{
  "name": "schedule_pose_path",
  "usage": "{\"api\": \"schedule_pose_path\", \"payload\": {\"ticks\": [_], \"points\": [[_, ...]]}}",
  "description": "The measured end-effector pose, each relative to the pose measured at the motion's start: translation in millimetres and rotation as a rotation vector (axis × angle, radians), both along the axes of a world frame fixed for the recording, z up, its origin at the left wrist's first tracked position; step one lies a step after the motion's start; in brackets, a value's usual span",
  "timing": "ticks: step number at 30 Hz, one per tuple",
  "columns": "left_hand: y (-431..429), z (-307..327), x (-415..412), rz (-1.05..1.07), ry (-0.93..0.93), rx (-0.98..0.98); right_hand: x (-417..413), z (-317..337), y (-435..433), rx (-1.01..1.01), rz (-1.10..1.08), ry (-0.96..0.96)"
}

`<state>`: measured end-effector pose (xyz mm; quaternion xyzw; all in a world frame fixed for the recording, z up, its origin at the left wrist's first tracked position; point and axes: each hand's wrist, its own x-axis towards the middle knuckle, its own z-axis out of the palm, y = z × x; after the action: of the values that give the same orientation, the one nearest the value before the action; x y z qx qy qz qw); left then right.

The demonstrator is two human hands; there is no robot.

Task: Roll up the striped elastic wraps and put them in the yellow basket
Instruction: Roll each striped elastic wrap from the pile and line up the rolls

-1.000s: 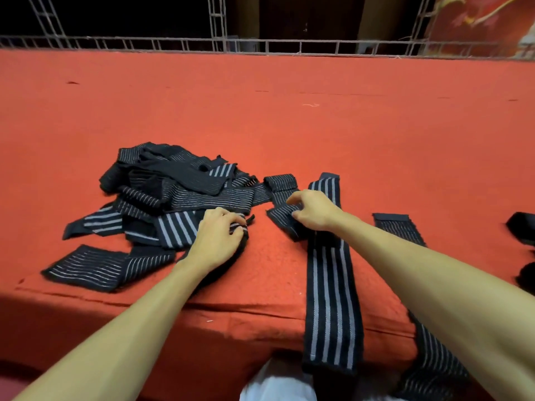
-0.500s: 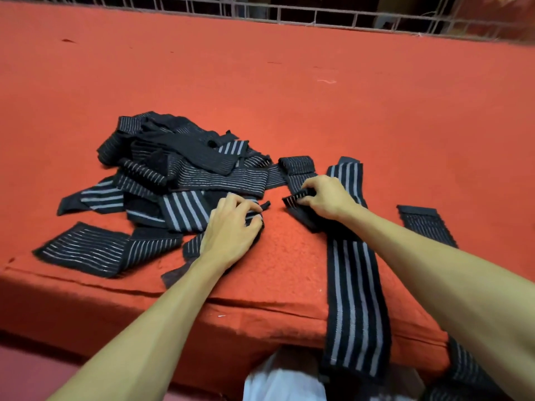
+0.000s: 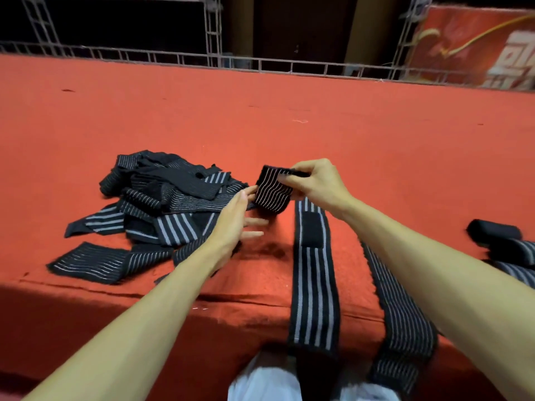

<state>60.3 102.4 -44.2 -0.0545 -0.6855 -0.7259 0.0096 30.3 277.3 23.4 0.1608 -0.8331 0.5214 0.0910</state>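
Observation:
My right hand (image 3: 315, 180) pinches the end of a black wrap with thin white stripes (image 3: 272, 192) and holds it lifted above the red surface. My left hand (image 3: 234, 221) is open, fingers spread, its fingertips just touching the lower left edge of that lifted end. A tangled pile of black striped wraps (image 3: 162, 204) lies to the left of both hands. A wide-striped wrap (image 3: 312, 273) with a black hook patch lies flat below my right hand and hangs over the front edge. The yellow basket is not in view.
A thin-striped wrap (image 3: 402, 322) runs under my right forearm and over the edge. Rolled dark wraps (image 3: 500, 238) sit at the far right. The red cloth-covered table (image 3: 289, 111) stretches back to a metal truss rail (image 3: 260, 65). White trousers (image 3: 266, 380) show below.
My right hand has lifted the thin-striped wrap end off the table. My left hand let go of the pile, opened and moved right toward that end.

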Motion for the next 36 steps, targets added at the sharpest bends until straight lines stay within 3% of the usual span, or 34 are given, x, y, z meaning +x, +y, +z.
{"api": "schedule_pose_path", "payload": {"ticks": [2, 8, 11, 14, 17, 22, 28, 34, 36], "points": [[11, 8, 7, -0.037, -0.076, 0.069, 17, 3, 13, 0.030, 0.073, -0.054], [14, -2, 11, 0.191, -0.179, -0.204, 52, -1, 47, 0.379, 0.360, -0.348], [11, -7, 18, 0.092, -0.216, -0.369, 60, -6, 54, 0.531, 0.448, -0.500], [14, -17, 20, 0.037, -0.135, -0.546, 51, -20, 55, 0.574, 0.408, -0.567], [14, -28, 9, 0.055, -0.063, -0.609, 33, -38, 54, 0.504, 0.282, -0.486], [18, -35, -22, 0.095, -0.023, -0.537, -8, -65, 49, 0.523, 0.117, -0.209], [29, -55, -72, 0.098, 0.158, -0.883, -56, -98, 35, 0.567, -0.017, 0.064], [25, -67, -112, 0.100, 0.162, -1.019, -95, -123, 23, 0.563, 0.024, 0.016], [23, -70, -113, 0.171, 0.211, -1.006, -102, -134, 26, 0.457, -0.056, -0.010]]}}
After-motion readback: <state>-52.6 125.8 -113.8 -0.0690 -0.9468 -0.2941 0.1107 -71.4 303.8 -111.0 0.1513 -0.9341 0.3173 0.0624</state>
